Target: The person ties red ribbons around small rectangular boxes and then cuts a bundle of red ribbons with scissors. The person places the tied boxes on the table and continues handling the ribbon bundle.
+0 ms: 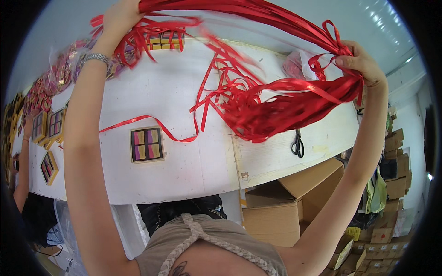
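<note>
Stretched between my raised hands is a thick bundle of red satin ribbons point(248, 12). My left hand point(122, 17), above a watch or bracelet on the wrist, grips one end near the top edge. My right hand point(362, 65) is closed around the knotted end at the upper right. From it a loose mass of red ribbon point(276, 110) hangs in a loop, partly blurred, with tangled strands over the table. One single ribbon point(172, 136) trails left across the white tabletop point(186, 172). Below that strand lies a flat square box point(147, 145) with four purple, pink and gold panels.
Black scissors point(297, 145) lie near the table's right front edge. An open cardboard box point(276, 217) stands below. More patterned boxes point(48, 165) and bagged goods point(62, 74) are at the left, by another person's arm point(23, 172). Ribboned boxes point(167, 40) sit at the back.
</note>
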The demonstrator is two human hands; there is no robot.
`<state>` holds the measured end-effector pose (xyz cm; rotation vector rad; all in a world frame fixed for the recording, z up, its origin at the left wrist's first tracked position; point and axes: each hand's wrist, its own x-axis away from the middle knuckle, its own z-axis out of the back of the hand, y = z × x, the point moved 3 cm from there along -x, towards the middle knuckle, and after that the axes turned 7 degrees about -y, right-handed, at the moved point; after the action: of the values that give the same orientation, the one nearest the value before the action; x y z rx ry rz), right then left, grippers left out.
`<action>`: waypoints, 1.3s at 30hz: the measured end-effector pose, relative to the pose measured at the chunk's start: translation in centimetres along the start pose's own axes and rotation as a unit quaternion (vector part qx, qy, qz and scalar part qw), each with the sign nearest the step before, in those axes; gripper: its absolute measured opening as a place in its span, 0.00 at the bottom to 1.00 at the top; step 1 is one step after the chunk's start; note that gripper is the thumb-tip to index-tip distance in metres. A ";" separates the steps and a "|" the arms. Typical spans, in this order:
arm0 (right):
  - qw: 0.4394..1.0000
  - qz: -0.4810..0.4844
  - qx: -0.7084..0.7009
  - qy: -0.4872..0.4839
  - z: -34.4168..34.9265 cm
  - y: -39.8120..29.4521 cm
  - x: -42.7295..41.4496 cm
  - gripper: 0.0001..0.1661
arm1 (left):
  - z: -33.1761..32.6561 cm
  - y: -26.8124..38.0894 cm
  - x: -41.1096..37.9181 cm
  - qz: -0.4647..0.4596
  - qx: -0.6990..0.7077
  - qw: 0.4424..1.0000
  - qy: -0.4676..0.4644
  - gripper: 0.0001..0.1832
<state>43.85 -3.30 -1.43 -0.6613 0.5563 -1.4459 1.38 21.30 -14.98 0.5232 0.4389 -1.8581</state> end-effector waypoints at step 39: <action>0.926 0.072 -0.261 -0.262 -29.8 0.8 -8.0 0.49 | 3.2 13.9 8.8 -0.360 0.069 0.878 0.308 0.11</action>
<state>23.00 2.42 -23.49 -1.3512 0.5501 -0.9178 11.38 8.13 -17.85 1.1830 1.0401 -2.4179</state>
